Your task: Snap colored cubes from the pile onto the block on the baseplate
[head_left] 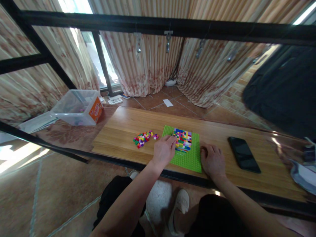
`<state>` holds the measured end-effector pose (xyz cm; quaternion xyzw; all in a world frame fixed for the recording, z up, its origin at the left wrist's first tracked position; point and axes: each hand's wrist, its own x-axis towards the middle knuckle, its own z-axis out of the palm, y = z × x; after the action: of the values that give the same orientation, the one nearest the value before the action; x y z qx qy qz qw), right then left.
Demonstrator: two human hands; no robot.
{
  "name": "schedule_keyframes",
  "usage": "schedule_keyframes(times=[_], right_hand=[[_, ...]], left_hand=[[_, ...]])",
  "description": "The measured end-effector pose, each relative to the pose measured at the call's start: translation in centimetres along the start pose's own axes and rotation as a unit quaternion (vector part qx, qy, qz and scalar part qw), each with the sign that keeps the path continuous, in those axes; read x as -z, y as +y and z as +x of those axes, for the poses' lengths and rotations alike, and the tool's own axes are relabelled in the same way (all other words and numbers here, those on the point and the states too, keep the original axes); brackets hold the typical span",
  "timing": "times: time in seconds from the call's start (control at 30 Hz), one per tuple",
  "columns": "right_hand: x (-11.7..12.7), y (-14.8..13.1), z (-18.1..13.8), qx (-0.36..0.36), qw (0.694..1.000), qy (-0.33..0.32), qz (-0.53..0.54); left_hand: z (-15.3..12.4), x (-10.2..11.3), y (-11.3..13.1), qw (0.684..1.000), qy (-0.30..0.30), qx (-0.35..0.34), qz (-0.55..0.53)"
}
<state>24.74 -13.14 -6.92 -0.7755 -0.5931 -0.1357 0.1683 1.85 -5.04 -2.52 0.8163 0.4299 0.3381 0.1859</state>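
A green studded baseplate [187, 164] lies on a wooden bench, with a block of many-coloured small bricks [183, 140] built up on its upper middle. My left hand [165, 149] reaches over the plate's left side, thumb and fingers pinched together at the left edge of the coloured block. Whatever sits between those fingertips is too small and hidden to make out. Beside the plate's right edge rests my right hand [213, 160], fingers loosely bent, thumb apart, holding nothing visible. Left of the plate is a loose pile of coloured bricks [143, 138].
A black phone [244, 154] lies on the bench [128, 120] to the right. Back left stands a clear plastic box [74, 108] with an orange label. A dark metal bar [148, 23] crosses above, with clips hanging from it. Curtains [148, 65] hang behind.
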Motion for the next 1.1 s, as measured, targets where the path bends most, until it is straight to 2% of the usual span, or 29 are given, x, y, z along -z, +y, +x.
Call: schedule_keyframes(times=[0.67, 0.83, 0.97, 1.1], right_hand=[[-0.5, 0.4, 0.1, 0.009, 1.0, -0.009, 0.002], [-0.5, 0.3, 0.1, 0.001, 1.0, -0.008, -0.002], [-0.5, 0.3, 0.1, 0.006, 1.0, 0.001, -0.001], [-0.7, 0.5, 0.1, 0.008, 1.0, 0.001, -0.003]], left_hand=[[-0.2, -0.4, 0.0, 0.998, -0.016, -0.039, 0.042], [-0.6, -0.6, -0.4, 0.999, -0.003, -0.043, 0.003], [-1.2, -0.1, -0.7, 0.996, 0.04, -0.022, -0.075], [-1.3, 1.2, -1.2, 0.994, 0.06, 0.037, -0.083]])
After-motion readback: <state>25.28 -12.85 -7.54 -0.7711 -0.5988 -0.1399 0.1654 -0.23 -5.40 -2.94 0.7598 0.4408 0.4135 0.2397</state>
